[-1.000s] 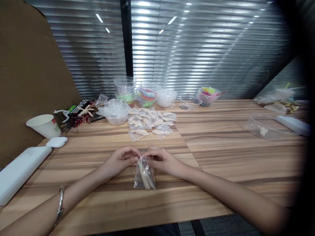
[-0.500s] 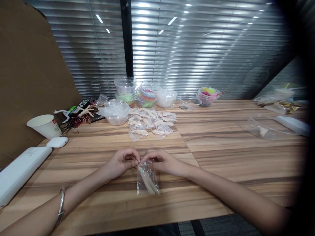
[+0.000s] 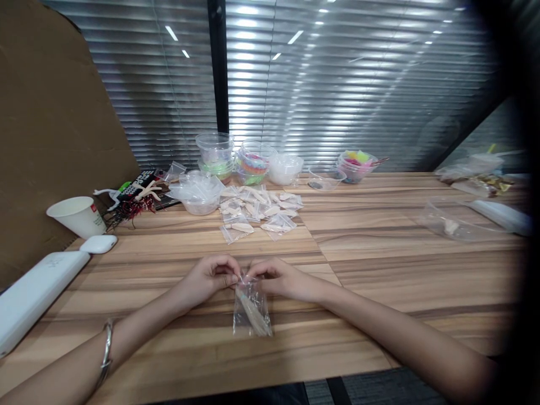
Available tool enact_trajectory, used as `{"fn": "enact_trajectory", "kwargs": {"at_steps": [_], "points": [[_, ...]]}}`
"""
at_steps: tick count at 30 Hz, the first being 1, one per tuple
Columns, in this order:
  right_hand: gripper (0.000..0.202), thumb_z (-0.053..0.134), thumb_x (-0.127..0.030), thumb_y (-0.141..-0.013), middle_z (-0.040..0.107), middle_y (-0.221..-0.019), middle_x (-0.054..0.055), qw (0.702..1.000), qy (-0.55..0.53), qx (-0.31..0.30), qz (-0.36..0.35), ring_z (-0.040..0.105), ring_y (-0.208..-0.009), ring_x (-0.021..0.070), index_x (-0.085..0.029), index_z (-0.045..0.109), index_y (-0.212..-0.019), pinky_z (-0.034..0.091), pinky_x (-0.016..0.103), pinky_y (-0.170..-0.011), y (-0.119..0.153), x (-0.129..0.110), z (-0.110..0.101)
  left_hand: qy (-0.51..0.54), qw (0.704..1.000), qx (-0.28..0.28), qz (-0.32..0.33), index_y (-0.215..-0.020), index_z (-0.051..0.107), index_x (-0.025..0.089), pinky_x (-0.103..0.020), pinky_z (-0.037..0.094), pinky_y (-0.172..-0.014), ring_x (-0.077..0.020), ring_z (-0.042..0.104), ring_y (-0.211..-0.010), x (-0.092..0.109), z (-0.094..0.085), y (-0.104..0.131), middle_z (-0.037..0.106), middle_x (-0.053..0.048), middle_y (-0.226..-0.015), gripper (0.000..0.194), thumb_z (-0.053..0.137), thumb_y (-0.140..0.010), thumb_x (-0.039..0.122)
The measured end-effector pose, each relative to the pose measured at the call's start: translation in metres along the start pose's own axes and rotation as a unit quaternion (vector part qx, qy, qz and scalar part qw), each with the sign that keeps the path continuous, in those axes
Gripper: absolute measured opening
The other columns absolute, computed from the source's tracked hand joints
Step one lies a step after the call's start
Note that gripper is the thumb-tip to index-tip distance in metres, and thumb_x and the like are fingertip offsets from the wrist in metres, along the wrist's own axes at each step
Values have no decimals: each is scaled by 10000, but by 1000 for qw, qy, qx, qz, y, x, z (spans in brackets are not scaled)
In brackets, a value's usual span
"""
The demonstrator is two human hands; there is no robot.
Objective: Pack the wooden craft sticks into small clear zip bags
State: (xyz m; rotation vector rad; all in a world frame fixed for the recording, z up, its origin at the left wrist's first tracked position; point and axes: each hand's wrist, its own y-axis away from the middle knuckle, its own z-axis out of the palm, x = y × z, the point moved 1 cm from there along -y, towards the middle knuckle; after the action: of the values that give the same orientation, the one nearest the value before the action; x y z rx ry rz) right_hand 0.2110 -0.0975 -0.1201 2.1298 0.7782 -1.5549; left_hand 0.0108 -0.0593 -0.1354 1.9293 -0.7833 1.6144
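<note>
Between my two hands hangs a small clear zip bag point(image 3: 253, 315), its top edge upward and a pale, long flat piece inside. My left hand point(image 3: 217, 274) pinches the bag's upper left corner between thumb and fingertips. On the other side, my right hand point(image 3: 280, 278) grips the top right of the same bag, thumb and fingers closed. Beyond the hands lies a heap of similar filled zip bags point(image 3: 257, 202) holding pale wood-coloured pieces. What exactly the piece in my bag is, I cannot tell.
Behind the heap stand a bowl of empty-looking bags point(image 3: 198, 194) and stacked clear tubs point(image 3: 215, 154). A paper cup point(image 3: 78, 216), a white case point(image 3: 98, 244) and a long white device point(image 3: 40, 287) sit left. At right are a clear lid-like dish point(image 3: 459, 228) and plastic packs point(image 3: 476, 169).
The bag's top has shifted slightly between my fingertips, and its lower end hangs a little differently. Both hands stay almost in place.
</note>
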Motion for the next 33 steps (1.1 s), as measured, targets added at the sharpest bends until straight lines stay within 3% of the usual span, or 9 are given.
{"fn": "enact_trajectory", "kwargs": {"at_steps": [15,23,29,33], "points": [[237,476,-203,-879,621,-974,59,1000,5,-26,-6,563,-879,116,-131,664,-1004,436,219,-791,2,-11,3,26,1000,-4,13,-774,585,113,-231,427,-715,-112,555,-737,-6,2,0,589,-21,-755,127,644,-774,225],[221,539,-294,-857,627,-925,26,996,20,81,-35,555,-829,96,-150,640,-991,428,191,-760,2,2,12,54,998,36,-1,-798,582,105,-234,440,-701,-118,566,-734,-8,-1,-2,595,-25,-758,162,652,-764,247],[267,542,-269,-850,593,-1041,38,994,-9,111,2,554,-929,118,-164,564,-1094,437,232,-835,4,8,12,88,995,53,-16,-820,565,109,-231,446,-720,-115,570,-759,-7,0,-2,591,-19,-779,188,665,-758,255],[261,546,-245,-847,575,-1076,37,992,-26,119,-15,543,-976,115,-174,541,-1098,426,237,-874,5,10,13,111,992,50,-35,-839,565,103,-241,455,-741,-113,564,-772,-3,2,-1,591,-23,-793,210,673,-752,261]]}}
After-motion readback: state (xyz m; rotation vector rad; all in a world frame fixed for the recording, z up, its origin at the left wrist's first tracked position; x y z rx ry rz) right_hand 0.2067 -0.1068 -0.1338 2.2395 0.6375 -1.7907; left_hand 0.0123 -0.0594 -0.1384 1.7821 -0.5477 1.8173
